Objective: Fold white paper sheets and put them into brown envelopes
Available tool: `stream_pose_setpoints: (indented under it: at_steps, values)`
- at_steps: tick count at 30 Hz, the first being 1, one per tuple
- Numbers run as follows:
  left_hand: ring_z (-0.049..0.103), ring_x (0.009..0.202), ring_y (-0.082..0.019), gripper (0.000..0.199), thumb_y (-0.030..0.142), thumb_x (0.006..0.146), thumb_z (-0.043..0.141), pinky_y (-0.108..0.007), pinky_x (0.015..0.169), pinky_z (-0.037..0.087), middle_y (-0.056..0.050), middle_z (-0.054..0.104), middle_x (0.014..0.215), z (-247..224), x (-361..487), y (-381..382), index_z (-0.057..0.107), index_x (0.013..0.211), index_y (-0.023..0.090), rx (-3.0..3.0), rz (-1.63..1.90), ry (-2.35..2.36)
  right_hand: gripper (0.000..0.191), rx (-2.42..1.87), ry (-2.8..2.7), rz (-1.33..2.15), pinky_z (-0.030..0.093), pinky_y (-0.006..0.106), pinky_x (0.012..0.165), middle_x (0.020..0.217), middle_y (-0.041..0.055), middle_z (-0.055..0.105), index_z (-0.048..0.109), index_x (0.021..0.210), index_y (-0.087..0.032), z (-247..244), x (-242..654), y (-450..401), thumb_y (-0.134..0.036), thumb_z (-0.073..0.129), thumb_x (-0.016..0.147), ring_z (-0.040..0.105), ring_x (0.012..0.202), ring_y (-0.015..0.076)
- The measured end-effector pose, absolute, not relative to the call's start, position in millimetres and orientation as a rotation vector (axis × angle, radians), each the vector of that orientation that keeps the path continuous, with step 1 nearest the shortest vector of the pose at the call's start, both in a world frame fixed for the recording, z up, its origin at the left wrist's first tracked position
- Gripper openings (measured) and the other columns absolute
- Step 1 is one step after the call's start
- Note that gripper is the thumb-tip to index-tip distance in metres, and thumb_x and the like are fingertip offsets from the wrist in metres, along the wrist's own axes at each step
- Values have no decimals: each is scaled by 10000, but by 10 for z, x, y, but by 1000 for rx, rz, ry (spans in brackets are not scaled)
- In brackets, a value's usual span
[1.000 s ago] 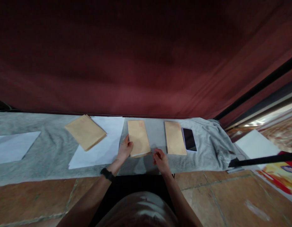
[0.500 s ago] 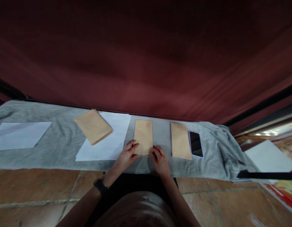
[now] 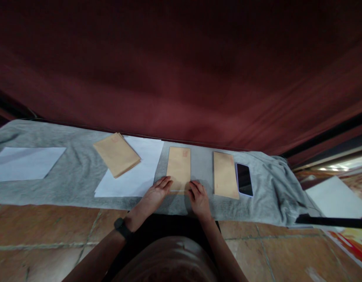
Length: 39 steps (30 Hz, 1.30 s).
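A brown paper envelope [image 3: 179,166] with a red printed mark near its top right lies upright in front of me on the grey cloth. A thin pale line crosses it near its lower edge. My left hand [image 3: 157,192] wears a dark wristwatch and rests at the lower left side, fingers stretched out flat on the edge. At the lower right corner, my right hand [image 3: 200,199] has its fingers bent, thumb and fingertips against the envelope. To the right lies another brown envelope [image 3: 226,175]. On the left, a fanned stack of brown envelopes [image 3: 117,154] sits on white paper sheets [image 3: 125,186].
Right of the second envelope is a dark-screened phone [image 3: 244,180]. More white paper [image 3: 28,162] lies at the far left of the grey cloth [image 3: 78,172]. A dark red surface [image 3: 181,90] rises behind. A white sheet [image 3: 336,197] lies beyond the right end.
My left fingers have straightened and flattened along the envelope's left edge. My right hand stays at the lower right corner. The view has shifted slightly.
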<state>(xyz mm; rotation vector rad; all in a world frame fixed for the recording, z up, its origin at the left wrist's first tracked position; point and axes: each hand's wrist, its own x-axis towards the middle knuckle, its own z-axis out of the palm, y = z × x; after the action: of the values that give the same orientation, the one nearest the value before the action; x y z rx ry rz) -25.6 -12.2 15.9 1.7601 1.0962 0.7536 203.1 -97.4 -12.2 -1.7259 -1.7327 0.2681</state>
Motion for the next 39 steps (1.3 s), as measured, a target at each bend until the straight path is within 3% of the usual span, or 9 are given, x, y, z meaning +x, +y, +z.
stream_pose_setpoints:
  at_steps: [5, 11, 19, 24, 33, 39]
  values:
    - [506, 1395, -238, 465, 38, 709, 584, -381, 1228, 269, -86, 666, 1366, 160, -285, -130, 713, 1095, 263, 1695, 692, 1076, 387, -1735, -1740, 261, 481, 440, 1010, 1321, 105, 629, 622, 1346, -234, -120, 2021, -980, -216, 481, 986, 564, 1188, 260]
    - [507, 1393, -213, 430, 70, 764, 522, -380, 1217, 301, -80, 652, 1386, 118, -312, -130, 696, 1107, 262, 1932, 608, 1087, 401, -1726, -1753, 220, 467, 421, 1031, 1302, 98, 644, 613, 1359, -232, -105, 2018, -979, -196, 496, 977, 568, 1188, 245]
    - [577, 1311, -273, 303, 187, 791, 719, -412, 1230, 278, -94, 700, 1295, 300, -190, -81, 737, 1082, 269, 1858, 829, 1019, 361, -1729, -1754, 240, 447, 420, 1015, 1325, 93, 637, 624, 1321, -229, -80, 2000, -993, -210, 440, 1011, 566, 1188, 247]
    - [430, 1450, -249, 425, 246, 897, 628, -407, 1248, 215, -77, 513, 1533, 301, 170, 194, 635, 1321, 264, 2129, 893, 970, 332, -1721, -1781, 244, 439, 393, 961, 1306, 76, 662, 642, 1284, -233, -27, 1993, -982, -208, 455, 1010, 588, 1125, 238]
    - [460, 1431, -227, 452, 366, 929, 580, -387, 1233, 229, -134, 559, 1485, 3, 757, 990, 606, 1349, 201, 2440, 827, 1021, 324, -1717, -1761, 235, 439, 368, 886, 1279, 67, 672, 640, 1273, -257, -8, 1975, -982, -198, 456, 1013, 606, 1042, 223]
    - [267, 1529, -213, 550, 378, 1011, 364, -429, 1265, 126, -115, 401, 1607, -40, 725, 953, 437, 1506, 151, 2632, 483, 930, 325, -1708, -1774, 246, 434, 378, 894, 1281, 71, 663, 617, 1296, -241, -1, 1969, -983, -200, 454, 1018, 597, 1055, 224]
